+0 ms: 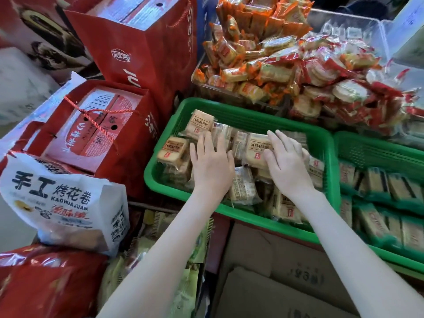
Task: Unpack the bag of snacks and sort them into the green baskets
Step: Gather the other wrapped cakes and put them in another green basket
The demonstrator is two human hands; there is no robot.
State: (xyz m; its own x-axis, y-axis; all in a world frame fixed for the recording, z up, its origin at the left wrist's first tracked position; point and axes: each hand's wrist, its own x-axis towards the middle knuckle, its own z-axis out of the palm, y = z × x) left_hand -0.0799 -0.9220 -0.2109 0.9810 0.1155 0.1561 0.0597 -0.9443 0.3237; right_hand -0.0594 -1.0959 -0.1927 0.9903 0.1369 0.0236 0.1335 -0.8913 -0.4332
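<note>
A green basket (241, 115) in the middle holds several beige wrapped snack packs (199, 123). My left hand (212, 161) lies flat on the packs at the basket's centre, fingers straight. Flat beside it, my right hand (285, 160) presses on packs toward the basket's right side. Neither hand grips anything. A second green basket (371, 145) at the right holds rows of green-edged snack packs (376, 182). A white printed snack bag (66, 203) stands at the lower left.
Red gift bags with boxes (96, 134) crowd the left. Behind the baskets lie heaps of orange-wrapped snacks (243, 65) and red-wrapped rice crackers (344, 92). A cardboard box (275, 283) sits below the baskets, and a red plastic bag (46, 283) fills the bottom left.
</note>
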